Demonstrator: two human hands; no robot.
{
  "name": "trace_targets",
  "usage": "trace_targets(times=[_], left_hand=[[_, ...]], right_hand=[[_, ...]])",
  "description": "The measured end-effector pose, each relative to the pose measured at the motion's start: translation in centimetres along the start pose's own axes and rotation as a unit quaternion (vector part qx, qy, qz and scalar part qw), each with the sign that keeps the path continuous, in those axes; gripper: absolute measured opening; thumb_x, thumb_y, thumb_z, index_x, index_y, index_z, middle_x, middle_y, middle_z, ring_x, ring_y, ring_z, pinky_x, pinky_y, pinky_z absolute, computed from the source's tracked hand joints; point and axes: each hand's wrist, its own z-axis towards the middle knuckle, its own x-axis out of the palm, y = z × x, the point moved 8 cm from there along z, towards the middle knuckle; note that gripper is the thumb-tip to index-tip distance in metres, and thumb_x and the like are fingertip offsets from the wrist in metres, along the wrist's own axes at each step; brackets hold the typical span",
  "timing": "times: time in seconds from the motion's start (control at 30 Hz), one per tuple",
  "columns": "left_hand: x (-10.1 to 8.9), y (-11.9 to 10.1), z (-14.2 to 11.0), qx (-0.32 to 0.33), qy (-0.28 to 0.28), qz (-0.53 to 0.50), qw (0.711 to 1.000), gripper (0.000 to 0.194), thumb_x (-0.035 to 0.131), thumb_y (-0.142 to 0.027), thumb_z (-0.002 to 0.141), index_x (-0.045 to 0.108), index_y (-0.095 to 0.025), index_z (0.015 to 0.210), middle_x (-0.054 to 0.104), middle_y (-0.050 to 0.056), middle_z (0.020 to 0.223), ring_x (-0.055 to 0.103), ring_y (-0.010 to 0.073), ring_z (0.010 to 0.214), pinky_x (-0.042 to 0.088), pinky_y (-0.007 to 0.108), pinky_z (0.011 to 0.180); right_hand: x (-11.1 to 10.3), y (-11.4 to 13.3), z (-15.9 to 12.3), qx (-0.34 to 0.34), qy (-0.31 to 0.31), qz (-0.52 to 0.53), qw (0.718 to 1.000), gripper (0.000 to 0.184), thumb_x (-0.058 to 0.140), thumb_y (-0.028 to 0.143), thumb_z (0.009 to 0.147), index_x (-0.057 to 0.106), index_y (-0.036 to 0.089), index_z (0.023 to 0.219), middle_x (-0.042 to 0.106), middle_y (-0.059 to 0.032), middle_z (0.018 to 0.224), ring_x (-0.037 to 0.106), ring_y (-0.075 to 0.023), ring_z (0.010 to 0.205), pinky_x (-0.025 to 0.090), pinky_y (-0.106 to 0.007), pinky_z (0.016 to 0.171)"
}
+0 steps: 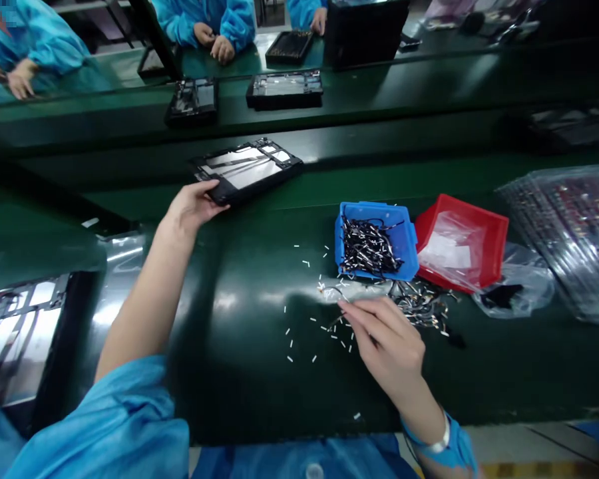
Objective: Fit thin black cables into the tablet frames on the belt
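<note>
The left hand (192, 207) is gripping the light, stiff frame (247, 171) by its edge, while the right hand (387, 342) is pinching a thin, flimsy wire (335, 322).

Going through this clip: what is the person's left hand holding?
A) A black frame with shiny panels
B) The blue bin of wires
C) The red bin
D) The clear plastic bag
A. The left hand grips the edge of the black frame, while the blue bin and the red bin stand apart from it.
</note>
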Motion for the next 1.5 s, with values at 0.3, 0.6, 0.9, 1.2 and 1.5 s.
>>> trace_targets(times=[0.3, 0.6, 0.9, 1.2, 1.5], left_hand=[[-4.1, 7.2, -26.2, -0.117, -0.06, -0.121, 0.984, 0.024, 0.08, -0.025, 0.068, 0.061, -0.019, 0.081, 0.067, -0.005, 0.078, 0.063, 0.0069, 0.067, 0.053, 0.015, 0.064], [1.6, 14.2, -40.1, -0.328, 0.385, -0.259, 0.822, 0.042, 0.075, -0.032, 0.076, 0.067, -0.016, 0.114, 0.063, 0.017, 0.128, 0.058, 0.0322, 0.121, 0.053, 0.037, 0.086], [-4.1, 5.1, -34.4, 0.235, 0.315, 0.115, 0.912, 0.015, 0.055, -0.011, 0.087, 0.066, -0.014, 0.097, 0.071, 0.01, 0.087, 0.066, 0.0181, 0.082, 0.054, 0.031, 0.074], [-4.7, 6.6, -30.7, 0.411, 0.186, 0.483, 0.75, 0.035, 0.047, -0.025, 0.094, 0.055, -0.011, 0.126, 0.06, 0.02, 0.125, 0.059, 0.031, 0.111, 0.051, 0.041, 0.08], [-4.4, 6.1, -30.9, 0.416, 0.166, 0.5, 0.741, 0.033, 0.049, -0.023, 0.093, 0.058, -0.009, 0.122, 0.062, 0.021, 0.122, 0.06, 0.0311, 0.109, 0.048, 0.039, 0.079]], right_hand=[[-1.3, -3.6, -1.0, 0.167, -0.067, 0.077, 0.981, 0.011, 0.071, 0.013, 0.078, 0.072, 0.023, 0.081, 0.067, 0.002, 0.068, 0.059, -0.0125, 0.059, 0.05, -0.027, 0.057], [6.3, 0.3, -2.2, 0.34, 0.148, 0.298, 0.88, 0.008, 0.076, 0.023, 0.067, 0.069, 0.02, 0.068, 0.069, -0.0001, 0.066, 0.063, -0.0126, 0.059, 0.049, -0.025, 0.053], [13.9, 4.2, -2.9, 0.359, 0.286, 0.3, 0.836, 0.019, 0.072, 0.021, 0.069, 0.068, 0.017, 0.087, 0.066, 0.0014, 0.065, 0.061, -0.0106, 0.06, 0.041, -0.024, 0.052], [14.5, 4.3, -2.0, 0.301, 0.32, 0.221, 0.871, 0.018, 0.067, 0.016, 0.073, 0.07, 0.015, 0.091, 0.061, 0.0045, 0.062, 0.05, -0.0068, 0.054, 0.038, -0.023, 0.052], [11.3, 5.9, -0.4, 0.097, 0.257, 0.004, 0.962, 0.017, 0.062, 0.018, 0.084, 0.07, 0.016, 0.099, 0.065, 0.0015, 0.066, 0.055, -0.0106, 0.059, 0.044, -0.025, 0.059]])
